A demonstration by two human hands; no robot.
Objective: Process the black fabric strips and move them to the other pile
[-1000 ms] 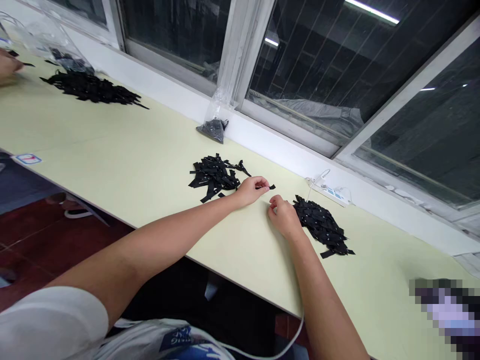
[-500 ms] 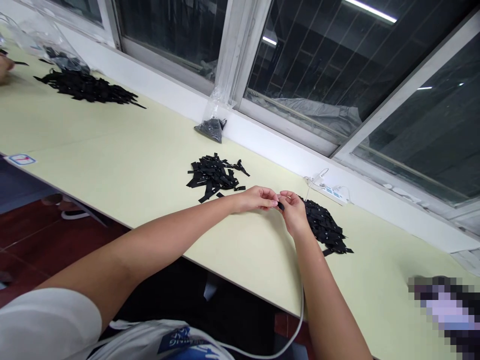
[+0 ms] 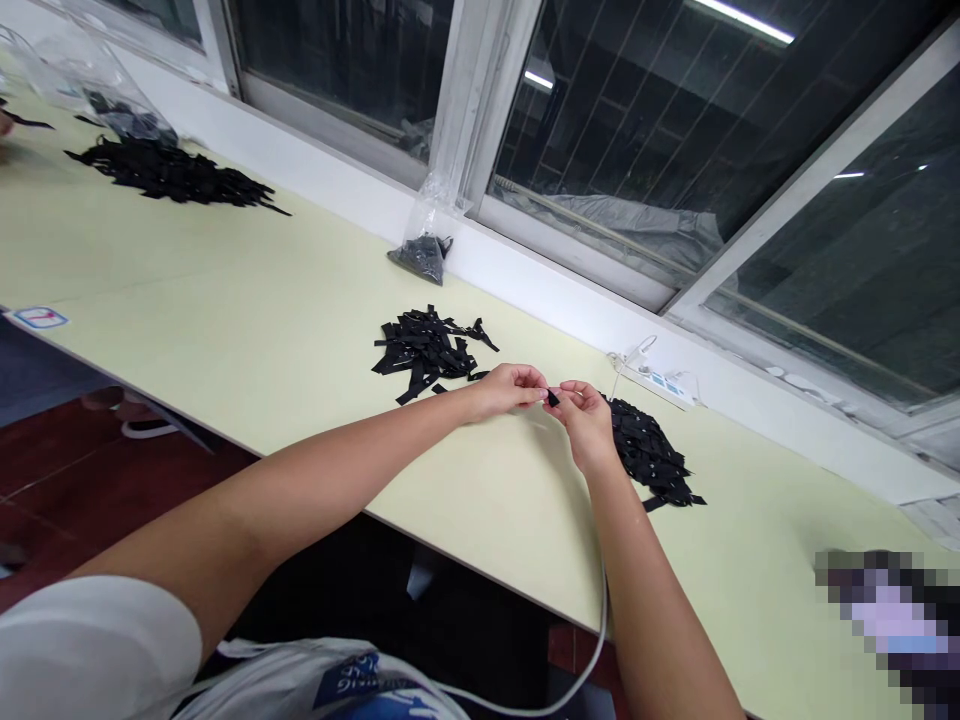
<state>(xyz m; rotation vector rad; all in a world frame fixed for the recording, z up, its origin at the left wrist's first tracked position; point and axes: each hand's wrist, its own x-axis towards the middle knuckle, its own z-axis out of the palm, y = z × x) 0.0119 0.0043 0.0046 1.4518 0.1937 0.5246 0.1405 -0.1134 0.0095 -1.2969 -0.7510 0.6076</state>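
A small black fabric strip (image 3: 553,398) is pinched between my two hands, just above the table. My left hand (image 3: 508,388) grips it from the left with thumb and fingers closed. From the other side my right hand (image 3: 585,415) holds it, also closed; most of the strip is hidden by the fingers. Left of my hands lies a loose pile of black strips (image 3: 425,350). A second, denser pile of black strips (image 3: 649,452) sits just right of my right wrist, some pieces showing small pale spots.
A clear plastic bag with dark pieces (image 3: 421,255) stands by the window ledge. A power strip (image 3: 660,383) lies along the wall. Farther left are a large black pile (image 3: 176,172), another bag (image 3: 124,105) and part of another person's hand (image 3: 4,124). A white cable (image 3: 602,600) crosses the table edge.
My hands have shifted slightly, and the strip between them is turned, showing a pointed dark end. The other person's hand at far left has moved toward the frame's edge.
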